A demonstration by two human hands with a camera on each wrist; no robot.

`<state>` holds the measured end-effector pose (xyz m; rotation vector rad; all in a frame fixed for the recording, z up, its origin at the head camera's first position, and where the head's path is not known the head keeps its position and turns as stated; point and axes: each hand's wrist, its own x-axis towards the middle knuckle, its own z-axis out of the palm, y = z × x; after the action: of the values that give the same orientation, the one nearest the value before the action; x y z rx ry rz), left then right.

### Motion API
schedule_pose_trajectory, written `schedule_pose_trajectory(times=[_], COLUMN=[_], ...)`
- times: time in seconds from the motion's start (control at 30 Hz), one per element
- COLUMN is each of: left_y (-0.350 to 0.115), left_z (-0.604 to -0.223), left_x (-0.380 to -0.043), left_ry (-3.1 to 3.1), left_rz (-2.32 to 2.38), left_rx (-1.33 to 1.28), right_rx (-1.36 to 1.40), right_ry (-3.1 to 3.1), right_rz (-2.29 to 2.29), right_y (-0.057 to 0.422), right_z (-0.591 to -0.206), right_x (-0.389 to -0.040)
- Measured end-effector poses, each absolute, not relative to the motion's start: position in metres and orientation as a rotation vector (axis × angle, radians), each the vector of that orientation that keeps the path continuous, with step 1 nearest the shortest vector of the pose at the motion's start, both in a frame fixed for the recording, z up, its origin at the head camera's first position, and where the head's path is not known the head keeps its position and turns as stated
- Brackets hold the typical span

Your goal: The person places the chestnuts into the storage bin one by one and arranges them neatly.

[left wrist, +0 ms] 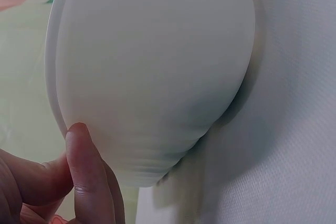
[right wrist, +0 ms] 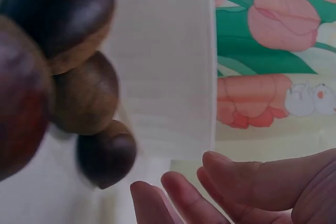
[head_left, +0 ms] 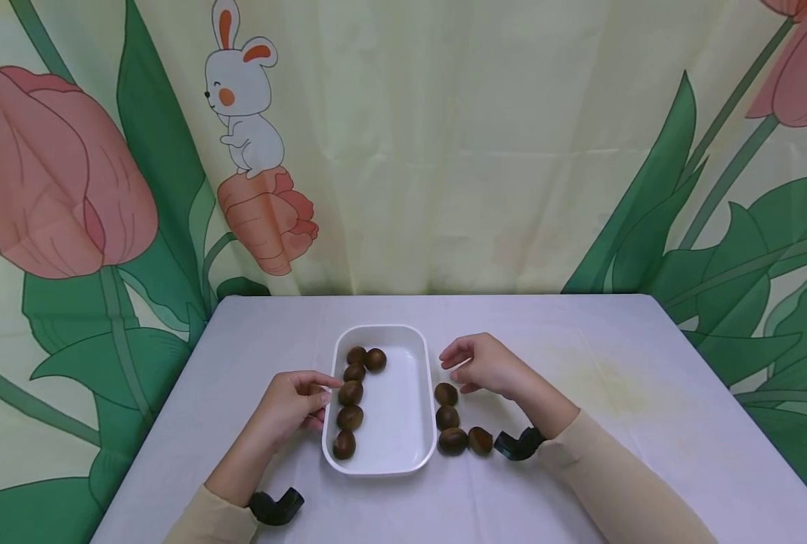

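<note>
1. Chestnuts [head_left: 447, 417] are lying right of the white tray [head_left: 393, 423], their L's long side running near-far.
2. By its far end, the right hand [head_left: 488, 366], nearer, is being held loosely parted, empty.
3. The tray's left rim is being pinched by the left hand [head_left: 293, 400].

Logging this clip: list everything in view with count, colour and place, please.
rectangular white tray with rounded corners: 1, white, mid-table
round glossy chestnuts in tray: 6, brown, along its left side, one offset right at the far end
round glossy chestnuts on table: 4, brown, L-shaped, right of tray
cloth-covered table: 1, white, below everything
printed fabric curtain: 1, pale yellow, behind table; shows pink tulips, green leaves, white rabbit on orange carrot
curved black devices: 2, one per wrist
beige sleeves: 2, on forearms
left hand: 1, fingers at tray's left rim
right hand: 1, fingers empty, right of tray
</note>
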<state>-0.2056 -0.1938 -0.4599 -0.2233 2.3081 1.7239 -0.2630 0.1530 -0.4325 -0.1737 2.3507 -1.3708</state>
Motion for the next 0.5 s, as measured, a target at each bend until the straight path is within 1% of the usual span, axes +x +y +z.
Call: schedule_pose_trajectory(times=[0.5], left_y=[-0.193], left_z=[-0.463], left_x=[-0.205], left_ry=[2.299], left_rz=[1.739], left_rx=[-0.239], right_rx=[-0.245], right_ry=[2.442], right_rz=[-1.227], right_y=[0.149], right_z=[-0.459], right_x=[-0.264])
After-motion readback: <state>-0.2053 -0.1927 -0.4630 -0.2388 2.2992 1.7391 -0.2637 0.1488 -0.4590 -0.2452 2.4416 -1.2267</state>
